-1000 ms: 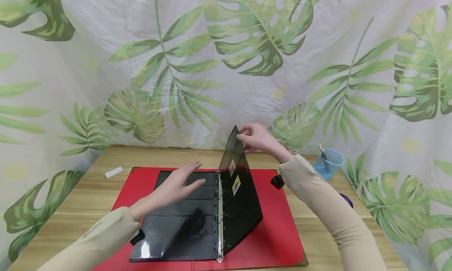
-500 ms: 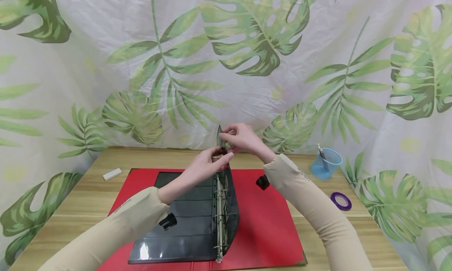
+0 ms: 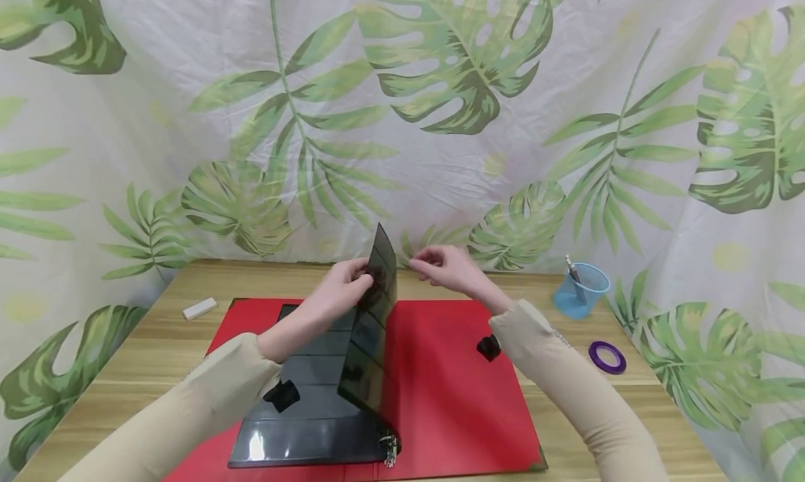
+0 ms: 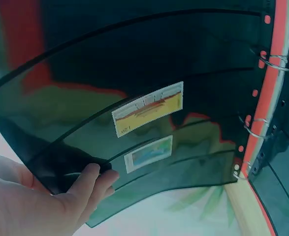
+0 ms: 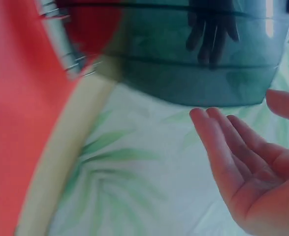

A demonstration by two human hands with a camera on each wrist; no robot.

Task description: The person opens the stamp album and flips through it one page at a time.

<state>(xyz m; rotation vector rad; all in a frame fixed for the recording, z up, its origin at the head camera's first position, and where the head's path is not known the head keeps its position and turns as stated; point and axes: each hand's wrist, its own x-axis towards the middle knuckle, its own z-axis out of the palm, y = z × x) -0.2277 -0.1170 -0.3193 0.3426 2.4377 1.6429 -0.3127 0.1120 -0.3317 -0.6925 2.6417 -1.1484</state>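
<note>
A red ring binder [image 3: 459,377] lies open on the table. One dark, see-through stamp album page [image 3: 367,342] stands raised over its rings, leaning left. My left hand [image 3: 342,286] pinches this page by its outer edge near the upper corner. Through the page, the left wrist view shows a yellow stamp [image 4: 148,109] and a smaller blue-green stamp [image 4: 149,154] in its pockets. To the right of the page, my right hand [image 3: 455,269] hovers with loosely bent fingers, holding nothing. In the right wrist view its fingertips [image 5: 198,114] are just off the page's edge.
Another black pocket page [image 3: 302,426] lies flat on the binder's left side. A white block [image 3: 200,309] is at the table's left. On the right are a blue mesh pen cup [image 3: 581,293] and a purple tape roll [image 3: 607,358]. A leaf-print cloth hangs behind.
The raised page has swung from right to left across the rings. My left hand has reached in and taken its edge; my right hand has let go and drawn back right.
</note>
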